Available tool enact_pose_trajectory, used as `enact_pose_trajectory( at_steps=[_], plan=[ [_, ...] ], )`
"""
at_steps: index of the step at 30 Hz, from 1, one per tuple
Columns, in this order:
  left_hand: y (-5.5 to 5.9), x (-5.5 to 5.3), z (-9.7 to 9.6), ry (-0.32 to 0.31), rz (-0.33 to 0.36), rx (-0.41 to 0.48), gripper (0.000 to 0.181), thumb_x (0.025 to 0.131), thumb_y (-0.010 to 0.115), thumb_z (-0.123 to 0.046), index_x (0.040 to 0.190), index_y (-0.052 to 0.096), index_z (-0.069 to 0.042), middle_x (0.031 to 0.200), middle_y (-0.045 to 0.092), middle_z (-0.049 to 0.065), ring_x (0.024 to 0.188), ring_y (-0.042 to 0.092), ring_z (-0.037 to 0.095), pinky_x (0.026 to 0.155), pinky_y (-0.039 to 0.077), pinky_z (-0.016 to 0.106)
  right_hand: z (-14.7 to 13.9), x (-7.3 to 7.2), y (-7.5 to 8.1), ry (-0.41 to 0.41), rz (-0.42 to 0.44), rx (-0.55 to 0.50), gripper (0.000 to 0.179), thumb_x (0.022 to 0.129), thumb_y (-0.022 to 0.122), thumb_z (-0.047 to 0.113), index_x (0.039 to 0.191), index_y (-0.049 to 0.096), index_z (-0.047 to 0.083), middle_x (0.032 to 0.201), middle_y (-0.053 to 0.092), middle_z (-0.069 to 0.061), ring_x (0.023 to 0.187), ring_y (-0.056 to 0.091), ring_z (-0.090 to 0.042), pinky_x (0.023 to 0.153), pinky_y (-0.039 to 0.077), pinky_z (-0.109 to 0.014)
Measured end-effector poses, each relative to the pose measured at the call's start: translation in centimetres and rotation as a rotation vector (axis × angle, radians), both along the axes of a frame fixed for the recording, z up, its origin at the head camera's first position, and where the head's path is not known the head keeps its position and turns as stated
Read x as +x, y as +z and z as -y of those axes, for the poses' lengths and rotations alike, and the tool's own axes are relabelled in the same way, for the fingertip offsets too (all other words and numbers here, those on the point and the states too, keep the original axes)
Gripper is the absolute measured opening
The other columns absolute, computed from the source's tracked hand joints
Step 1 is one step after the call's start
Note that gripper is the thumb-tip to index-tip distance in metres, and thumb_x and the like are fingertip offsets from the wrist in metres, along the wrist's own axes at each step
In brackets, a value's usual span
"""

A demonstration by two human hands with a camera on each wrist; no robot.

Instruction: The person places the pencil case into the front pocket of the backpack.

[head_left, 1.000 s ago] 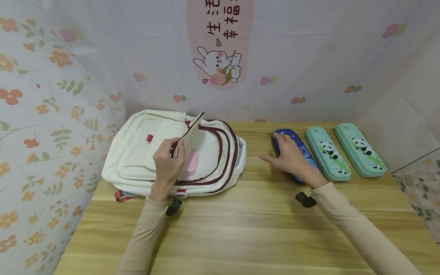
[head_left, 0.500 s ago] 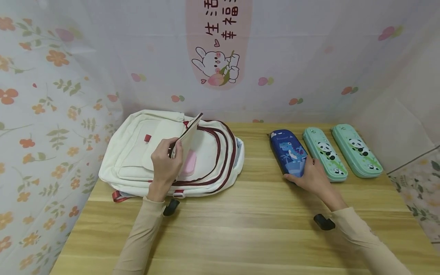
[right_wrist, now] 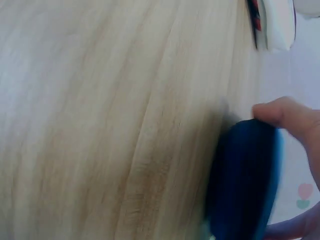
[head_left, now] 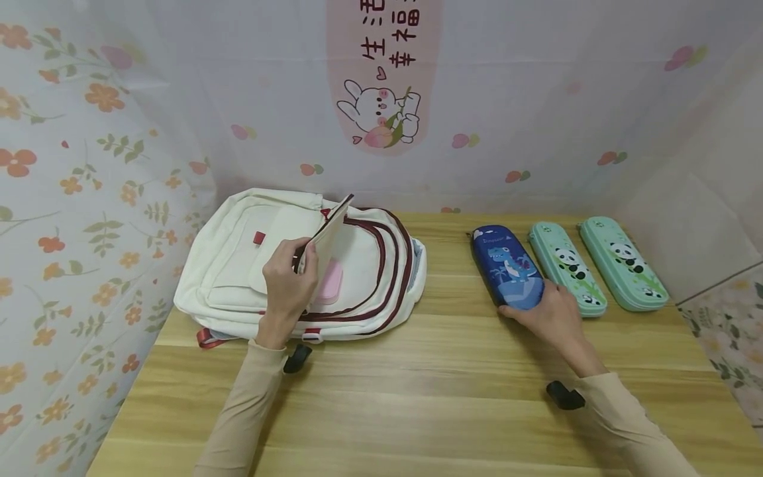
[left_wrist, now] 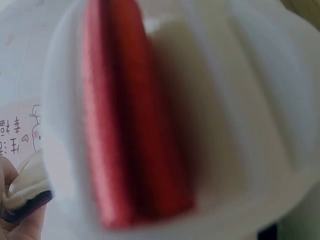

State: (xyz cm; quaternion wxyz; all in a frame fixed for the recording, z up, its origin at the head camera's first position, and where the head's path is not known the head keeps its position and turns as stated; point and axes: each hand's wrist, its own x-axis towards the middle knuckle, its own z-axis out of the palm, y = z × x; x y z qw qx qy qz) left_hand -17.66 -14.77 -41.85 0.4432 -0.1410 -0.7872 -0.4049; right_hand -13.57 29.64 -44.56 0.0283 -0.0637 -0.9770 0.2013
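the right hand (head_left: 556, 318) grips the near end of a dark blue pencil case (head_left: 507, 268), thumb on one side and fingers on the other, while the left hand (head_left: 288, 275) pinches the dark-trimmed edge of a cream flap (head_left: 329, 242) and holds it raised. the blue case lies right of the middle of the wooden table (head_left: 429, 397), its far end pointing to the table's far edge; it carries a dinosaur picture, and i cannot tell whether its gripped end is lifted off the wood. the flap belongs to a white backpack (head_left: 232, 248) with dark red trim, lying flat near the table's far left corner. a pink thing (head_left: 331, 281) lies on the backpack just beside the flap, partly hidden. just to the right of the blue case, toward the far right corner, is a mint green panda case (head_left: 568, 265), with a second panda case (head_left: 622, 264) beyond it, nearer the table's right edge. a red strap (left_wrist: 135, 125) fills much of the left wrist view, blurred. a printed curtain (head_left: 268, 99) hangs behind the table's far edge, and both arms wear beige sleeves (head_left: 244, 411).
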Motion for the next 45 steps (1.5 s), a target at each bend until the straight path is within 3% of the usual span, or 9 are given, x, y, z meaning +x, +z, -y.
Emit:
enact_pose_trajectory(
  at_steps=[7, 11, 19, 25, 31, 37, 45],
  plan=[
    [0.1, -0.1, 0.0, -0.002, 0.0, -0.001, 0.012, 0.092, 0.064, -0.002, 0.095, 0.072, 0.007, 0.082, 0.07, 0.02, 0.067, 0.062, 0.028, 0.063, 0.048, 0.029, -0.5, -0.3, 1.0, -0.064, -0.112, -0.04, 0.1, 0.072, 0.083, 0.058, 0.128, 0.054, -0.018, 0.113, 0.061, -0.04, 0.096, 0.059, -0.049, 0.07, 0.046, -0.053],
    [0.2, -0.1, 0.0, -0.004, -0.001, -0.006, 0.012, 0.092, 0.064, -0.002, 0.094, 0.072, 0.007, 0.082, 0.07, 0.02, 0.067, 0.062, 0.028, 0.062, 0.048, 0.03, -0.3, -0.6, 1.8, -0.036, -0.161, -0.06, 0.096, 0.072, 0.083, 0.058, 0.129, 0.057, -0.014, 0.113, 0.064, -0.035, 0.09, 0.06, -0.044, 0.063, 0.042, -0.042],
    [0.3, -0.3, 0.4, -0.002, -0.022, -0.027, 0.011, 0.092, 0.064, -0.001, 0.094, 0.071, 0.007, 0.081, 0.07, 0.02, 0.068, 0.064, 0.03, 0.061, 0.052, 0.04, 2.2, -1.3, 3.2, 0.169, -0.175, -0.131, 0.089, 0.074, 0.083, 0.053, 0.139, 0.055, -0.002, 0.125, 0.064, -0.027, 0.102, 0.061, -0.04, 0.077, 0.046, -0.047],
    [0.4, -0.2, 0.6, 0.0, -0.024, -0.028, 0.012, 0.092, 0.065, -0.002, 0.094, 0.071, 0.008, 0.082, 0.07, 0.02, 0.068, 0.064, 0.03, 0.061, 0.052, 0.039, 5.3, -2.6, 3.7, 0.327, -0.144, -0.158, 0.09, 0.071, 0.085, 0.053, 0.141, 0.055, 0.006, 0.132, 0.063, -0.021, 0.111, 0.06, -0.037, 0.085, 0.048, -0.049],
    [0.4, -0.1, 0.6, -0.004, -0.019, -0.029, 0.012, 0.092, 0.064, -0.002, 0.094, 0.071, 0.007, 0.082, 0.07, 0.02, 0.069, 0.064, 0.029, 0.062, 0.051, 0.039, 8.3, -4.3, 4.4, 0.418, -0.096, -0.128, 0.098, 0.068, 0.085, 0.057, 0.145, 0.053, 0.006, 0.138, 0.061, -0.02, 0.118, 0.06, -0.038, 0.094, 0.05, -0.057],
    [0.3, 0.0, 0.7, 0.001, -0.022, -0.038, 0.011, 0.092, 0.064, -0.002, 0.094, 0.071, 0.007, 0.081, 0.07, 0.019, 0.068, 0.063, 0.029, 0.063, 0.051, 0.038, 10.9, -5.9, 4.9, 0.535, -0.119, -0.104, 0.097, 0.066, 0.087, 0.055, 0.143, 0.054, 0.007, 0.137, 0.061, -0.019, 0.119, 0.06, -0.036, 0.096, 0.052, -0.056],
    [0.4, 0.3, 0.6, -0.006, -0.013, -0.039, 0.012, 0.092, 0.065, -0.002, 0.095, 0.071, 0.007, 0.084, 0.07, 0.02, 0.07, 0.063, 0.029, 0.064, 0.052, 0.039, 13.3, -8.3, 5.1, 0.677, -0.085, -0.102, 0.099, 0.069, 0.089, 0.045, 0.148, 0.046, 0.002, 0.146, 0.053, -0.021, 0.132, 0.048, -0.041, 0.108, 0.042, -0.06]
  ],
)
